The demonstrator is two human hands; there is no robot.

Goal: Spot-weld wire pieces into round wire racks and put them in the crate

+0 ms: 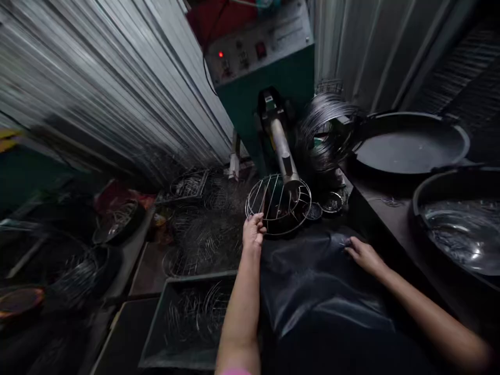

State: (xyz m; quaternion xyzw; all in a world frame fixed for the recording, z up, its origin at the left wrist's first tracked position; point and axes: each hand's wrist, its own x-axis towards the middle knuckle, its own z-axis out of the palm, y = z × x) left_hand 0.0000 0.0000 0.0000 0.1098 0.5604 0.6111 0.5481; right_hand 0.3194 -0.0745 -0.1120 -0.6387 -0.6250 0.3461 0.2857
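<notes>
My left hand is closed on the near left rim of a round wire rack, a shiny ring crossed by several thin bars. The rack lies level under the tip of a thick metal arm that juts from a green machine. Whether the tip touches the wires cannot be made out. To the right, the fingers of my right hand are pinched together just above a black apron-like sheet over my lap. Anything between those fingertips is too small to name.
A grey crate of bent wire pieces stands at lower left, with more wire racks behind it. Large black basins sit on the right. A coil of wire hangs beside the machine. Corrugated metal wall rises behind.
</notes>
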